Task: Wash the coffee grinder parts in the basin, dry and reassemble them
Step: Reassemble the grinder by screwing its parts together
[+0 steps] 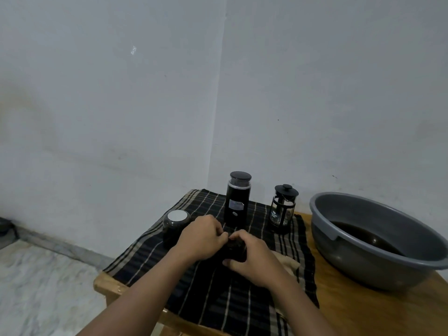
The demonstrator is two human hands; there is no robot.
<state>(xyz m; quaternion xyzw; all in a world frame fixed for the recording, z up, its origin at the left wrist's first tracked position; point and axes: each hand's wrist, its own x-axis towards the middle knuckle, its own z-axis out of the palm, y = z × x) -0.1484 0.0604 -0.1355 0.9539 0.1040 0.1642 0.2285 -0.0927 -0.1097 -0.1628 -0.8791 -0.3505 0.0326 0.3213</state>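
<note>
You're gripping a dark grinder part (236, 249) in both hands, left hand (203, 238) pinching its top, right hand (255, 259) curling round its side, with the grinder body (237, 202) standing just beyond your fingers and the basin (358, 209) sitting off to the right of your right hand.

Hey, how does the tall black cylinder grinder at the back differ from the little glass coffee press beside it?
The tall black cylindrical grinder stands higher than the small glass French press. The grinder's body is opaque black; the press is clear glass in a black frame. The grinder's lid is flat; the press's has a knob. Both stand upright on the dark striped cloth.
</note>
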